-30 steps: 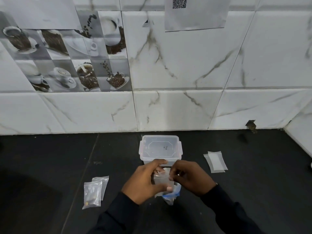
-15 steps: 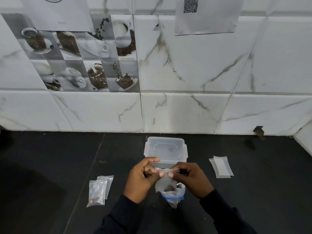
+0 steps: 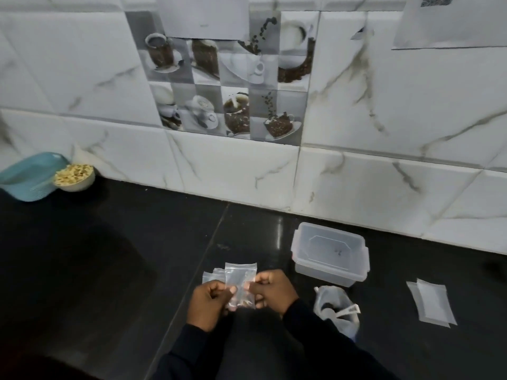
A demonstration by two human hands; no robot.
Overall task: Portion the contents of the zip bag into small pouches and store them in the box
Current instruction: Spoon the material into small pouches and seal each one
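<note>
Head view: left hand (image 3: 210, 300) and right hand (image 3: 274, 290) both pinch one small pouch (image 3: 241, 281) just above the tabletop (image 3: 137, 256). It's thin, limp, slick film w/ little inside, so likely best held by its top edge. Zip bag (image 3: 333, 305) slumps to the right, box (image 3: 321, 274) beyond it near the wall — open room lies left.

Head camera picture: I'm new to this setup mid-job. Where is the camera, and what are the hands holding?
No machine: a person works bare-handed, and the one camera sits on their head, looking down at a black counter. The left hand and right hand together pinch a small clear pouch with dark bits at its bottom. More pouches lie behind it. To the right stands a clear box, the zip bag in front of it, and flat empty pouches farther right. Far left: a bowl and a blue tray.
</note>
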